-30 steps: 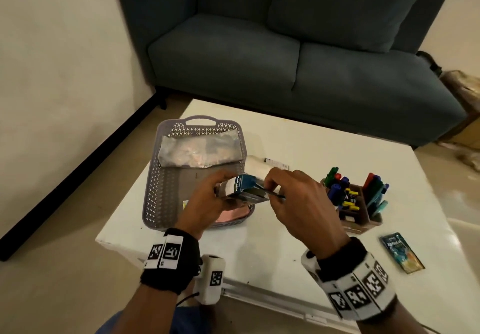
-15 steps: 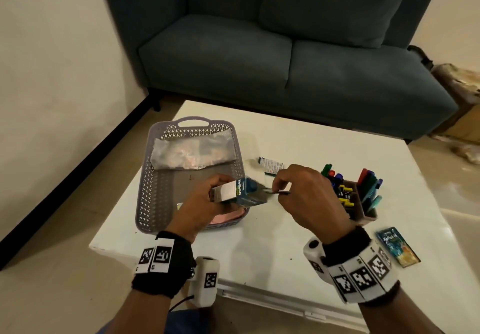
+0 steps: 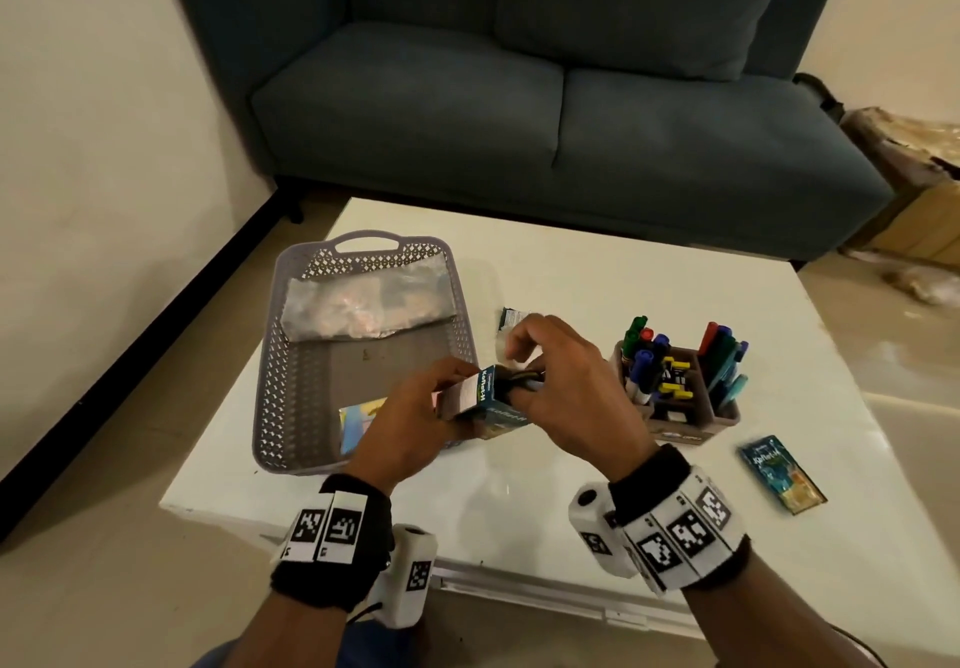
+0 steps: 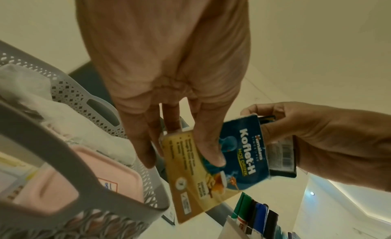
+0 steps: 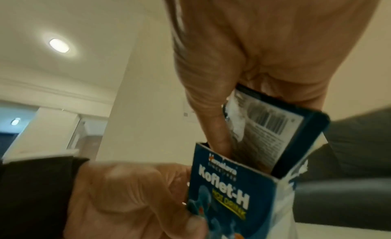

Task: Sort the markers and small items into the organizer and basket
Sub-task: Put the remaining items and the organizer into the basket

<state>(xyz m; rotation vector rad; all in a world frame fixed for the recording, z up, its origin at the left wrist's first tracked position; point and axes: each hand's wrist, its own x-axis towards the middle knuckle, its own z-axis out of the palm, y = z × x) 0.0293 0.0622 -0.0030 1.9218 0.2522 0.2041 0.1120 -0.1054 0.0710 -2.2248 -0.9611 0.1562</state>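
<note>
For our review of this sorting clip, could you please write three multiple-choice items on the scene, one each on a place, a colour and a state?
1. Where does the loose sachet lie?
A. in the basket
B. on the table right of the organizer
C. on the sofa

2. What colour is the basket?
A. grey
B. red
C. green

3. What state is the blue box in?
A. sealed
B. crushed flat
C. open, a sachet partly inside

Answers: 1 B, the head view shows it on the white table beside the organizer. 2 A, its perforated walls are grey. 3 C, the right hand slides a dark sachet into the open top while the left hand grips the box.
</note>
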